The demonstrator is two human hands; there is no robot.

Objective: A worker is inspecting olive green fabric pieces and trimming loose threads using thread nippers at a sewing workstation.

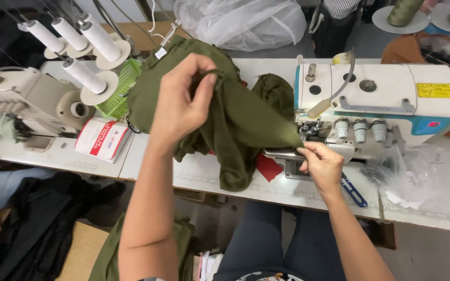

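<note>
**Olive fabric held up at the overlock machine**

On the white sewing table (pixel 209 179), right in front of the white and blue overlock machine (pixel 378 101), the olive green fabric (pixel 235 117) is stretched between both hands. The left hand (pixel 183 101) is up high, fingers pinched tight on a bunched fold of the cloth. The right hand (pixel 321 164) is lower, just at the machine's presser area, thumb and fingers clamped on a pointed corner of the same fabric. The rest of the cloth hangs down over the table edge and trails back toward the green plastic basket (pixel 121 88).

Labels and packages, for anyone curious:
- a yellow rectangular warning sticker (pixel 435 90) on the top right of the machine, plus a small red mark just below it on the blue part
- a flat white packet with red printing (pixel 103 140) lying on the table left of the fabric, beside the second, beige machine (pixel 32 104)
- a small white tag (pixel 161 52) near the top edge of the fabric
- a big clear plastic bag (pixel 240 21) at the back, and crumpled clear plastic (pixel 407 174) to the right of the machine

White thread cones (pixel 74 49) stand at the top left. A red scrap (pixel 268 167) sits under the cloth, and a blue handled tool (pixel 354 190) lies near the right wrist.
</note>
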